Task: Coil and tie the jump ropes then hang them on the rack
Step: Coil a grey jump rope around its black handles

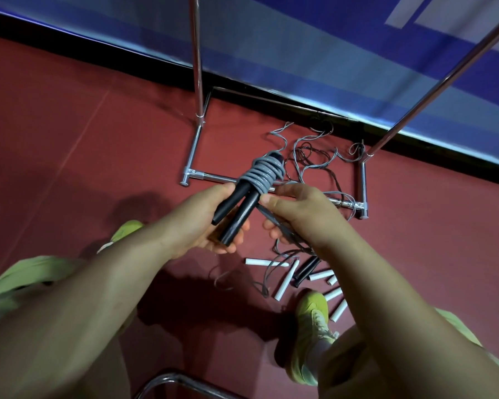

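Observation:
My left hand (pixel 205 223) grips the two black handles (pixel 238 210) of a jump rope, held side by side and tilted up to the right. Grey cord (pixel 264 175) is wound in several turns round their upper ends. My right hand (pixel 297 214) pinches the loose part of the same cord (pixel 274 223) just right of the handles. The chrome rack (pixel 198 53) stands in front of me, its base bar (pixel 213 177) on the floor behind my hands.
Loose grey and dark ropes (pixel 308 156) lie tangled on the red floor inside the rack base. Several white handles (pixel 284 279) and a black pair (pixel 307 269) lie by my right shoe (pixel 311 332). A chrome chair frame (pixel 167 381) curves at the bottom edge. Blue wall padding (pixel 329 53) runs behind.

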The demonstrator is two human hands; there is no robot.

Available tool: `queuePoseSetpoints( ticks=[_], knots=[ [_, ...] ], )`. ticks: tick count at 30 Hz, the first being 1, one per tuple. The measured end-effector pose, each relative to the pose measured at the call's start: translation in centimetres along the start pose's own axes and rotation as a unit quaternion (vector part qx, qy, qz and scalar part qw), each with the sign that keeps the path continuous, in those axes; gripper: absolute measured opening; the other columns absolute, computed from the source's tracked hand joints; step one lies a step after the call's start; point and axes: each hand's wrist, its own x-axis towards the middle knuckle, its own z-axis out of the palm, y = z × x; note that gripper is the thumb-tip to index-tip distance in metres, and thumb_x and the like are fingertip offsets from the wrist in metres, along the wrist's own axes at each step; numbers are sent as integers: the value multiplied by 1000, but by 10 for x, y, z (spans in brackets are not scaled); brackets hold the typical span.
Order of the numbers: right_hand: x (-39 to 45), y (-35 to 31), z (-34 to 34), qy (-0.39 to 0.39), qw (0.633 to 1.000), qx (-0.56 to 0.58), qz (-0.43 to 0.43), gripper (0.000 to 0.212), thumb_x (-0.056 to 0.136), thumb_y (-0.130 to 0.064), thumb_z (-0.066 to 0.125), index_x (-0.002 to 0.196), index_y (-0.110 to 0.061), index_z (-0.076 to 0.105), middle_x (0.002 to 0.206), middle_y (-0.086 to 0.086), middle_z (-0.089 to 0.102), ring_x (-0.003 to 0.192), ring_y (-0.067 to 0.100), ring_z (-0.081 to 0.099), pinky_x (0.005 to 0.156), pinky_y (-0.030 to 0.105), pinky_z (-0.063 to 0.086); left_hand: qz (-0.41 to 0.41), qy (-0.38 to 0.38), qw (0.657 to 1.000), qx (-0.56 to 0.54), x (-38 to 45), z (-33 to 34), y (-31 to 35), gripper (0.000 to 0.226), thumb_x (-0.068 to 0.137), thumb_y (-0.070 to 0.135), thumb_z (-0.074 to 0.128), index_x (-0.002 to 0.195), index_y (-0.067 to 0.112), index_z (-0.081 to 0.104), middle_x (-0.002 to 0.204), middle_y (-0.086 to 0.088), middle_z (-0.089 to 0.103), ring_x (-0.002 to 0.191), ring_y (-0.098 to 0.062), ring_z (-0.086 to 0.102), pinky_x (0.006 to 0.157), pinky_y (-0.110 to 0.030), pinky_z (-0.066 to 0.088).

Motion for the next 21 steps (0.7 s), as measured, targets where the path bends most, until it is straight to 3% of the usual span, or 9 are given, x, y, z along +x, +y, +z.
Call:
queuePoseSetpoints(
  ticks=[5,10,14,18,21],
  knots=[
    [-4,-7,-1,-30,996,86,23,14,94,-29,56,104,-20,56,90,15,71,70,22,69,57,27,50,59,94,990,86,4,-1,-4,53,98,47,31,77,12,65,58,1,64,59,-17,56,66,-28,44],
    [-5,-6,2,-37,995,87,28,31,89,-40,60,111,-21,54,101,14,70,80,23,70,63,27,49,72,118,982,130,6,-3,-7,51,83,63,50,88,13,64,75,3,65,69,-14,57,85,-37,48],
    [-4,-3,4,-28,996,79,11,36,85,-35,67,112,-18,51,92,1,70,79,18,70,61,26,53,100,107,982,123,5,-6,-8,59,48,72,57,76,20,59,56,16,53,62,-10,48,68,-31,38],
    [-3,-3,2,-22,992,118,-43,25,86,-18,69,104,-17,52,88,0,70,81,20,69,70,32,57,112,76,983,125,6,-7,-7,43,57,56,66,80,20,58,59,16,52,60,-5,47,62,-26,37],
    [-2,-4,5,-22,990,118,-72,51,79,-21,71,123,-13,47,87,-1,70,78,21,69,70,37,55,92,30,993,68,4,-8,-6,48,58,55,66,87,16,61,71,8,63,74,-12,59,80,-32,50]
  ],
)
